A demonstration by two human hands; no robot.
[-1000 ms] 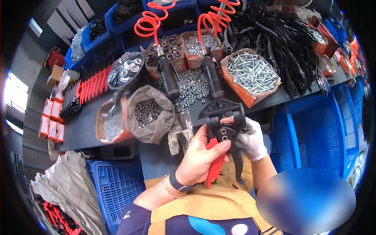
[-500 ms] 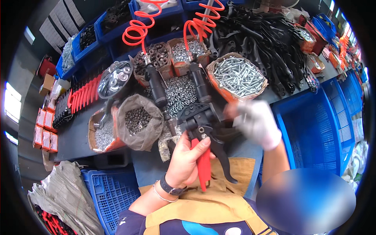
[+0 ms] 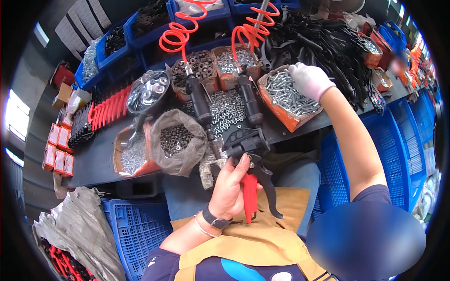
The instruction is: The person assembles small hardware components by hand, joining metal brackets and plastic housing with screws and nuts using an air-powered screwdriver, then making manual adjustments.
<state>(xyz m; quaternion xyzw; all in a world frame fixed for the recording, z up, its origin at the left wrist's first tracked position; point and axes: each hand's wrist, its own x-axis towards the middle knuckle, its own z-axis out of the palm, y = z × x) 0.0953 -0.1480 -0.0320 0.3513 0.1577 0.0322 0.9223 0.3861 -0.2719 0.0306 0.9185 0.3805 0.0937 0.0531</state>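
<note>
Red-and-black metal hand tool [image 3: 251, 164] gripped tight in left hand [image 3: 229, 187] | white-gloved right hand [image 3: 309, 80] digs in orange box of silver screws [image 3: 286, 100], fingers hidden | screws could spill

The gloved right hand [image 3: 309, 80] no longer rests on the black-and-red hand tool [image 3: 251, 164]; it now reaches up into the orange box of silver bolts [image 3: 286, 100]. The bare left hand [image 3: 232, 187] alone now holds the tool, slightly lower than before.
</note>
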